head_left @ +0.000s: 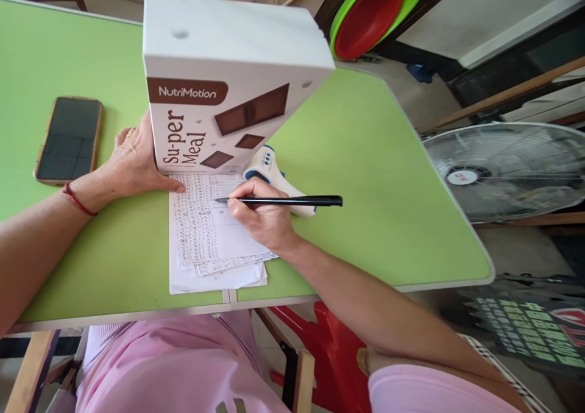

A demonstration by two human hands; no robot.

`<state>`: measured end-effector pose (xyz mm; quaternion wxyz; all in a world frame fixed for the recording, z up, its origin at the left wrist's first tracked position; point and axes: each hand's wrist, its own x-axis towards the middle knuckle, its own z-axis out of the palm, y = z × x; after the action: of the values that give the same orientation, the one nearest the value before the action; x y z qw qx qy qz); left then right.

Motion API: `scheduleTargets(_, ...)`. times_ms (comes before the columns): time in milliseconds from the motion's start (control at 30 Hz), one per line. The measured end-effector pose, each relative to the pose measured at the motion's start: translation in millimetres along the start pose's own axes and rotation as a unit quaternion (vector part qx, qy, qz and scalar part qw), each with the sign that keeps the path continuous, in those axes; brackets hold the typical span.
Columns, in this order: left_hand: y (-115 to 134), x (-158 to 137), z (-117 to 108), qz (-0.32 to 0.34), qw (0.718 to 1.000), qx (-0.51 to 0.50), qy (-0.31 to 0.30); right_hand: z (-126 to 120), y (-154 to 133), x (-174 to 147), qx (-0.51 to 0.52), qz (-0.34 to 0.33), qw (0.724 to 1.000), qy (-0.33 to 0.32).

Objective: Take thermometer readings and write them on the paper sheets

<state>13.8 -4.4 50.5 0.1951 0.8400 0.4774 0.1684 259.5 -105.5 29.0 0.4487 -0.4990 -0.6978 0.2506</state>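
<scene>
My right hand (265,215) is closed around a black pen (301,200), its tip touching or just over the handwritten sheet (201,224). That sheet tops a small stack of papers near the table's front edge. My left hand (137,160) rests at the left side of a tall white box (237,41) printed "NutriMotion Su-per Meal". Its thumb lies on the upper left of the paper; the other fingers are partly hidden by the box, and whether they grip it I cannot tell. Behind my right hand lies a white and blue thermometer gun (269,169), partly covered.
The green table (365,218) spans the view. A phone (69,139) lies on it at the left. Right of the table stands a fan (507,172); green and red basins (372,20) are behind. A red plastic stool (329,352) stands below the front edge.
</scene>
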Motion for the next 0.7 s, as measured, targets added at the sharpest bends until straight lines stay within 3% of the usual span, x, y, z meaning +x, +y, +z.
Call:
scheduleTargets(333,-2.5,-0.2,0.1,0.011,1.0,-0.001,-0.01,-0.3,0.8,0.7,0.006,-0.026,0.999,0.019)
scheduleTargets(700,-2.8,0.2,-0.2,0.011,1.0,0.006,-0.017,-0.6,1.5,0.1,-0.012,-0.013,1.0,0.014)
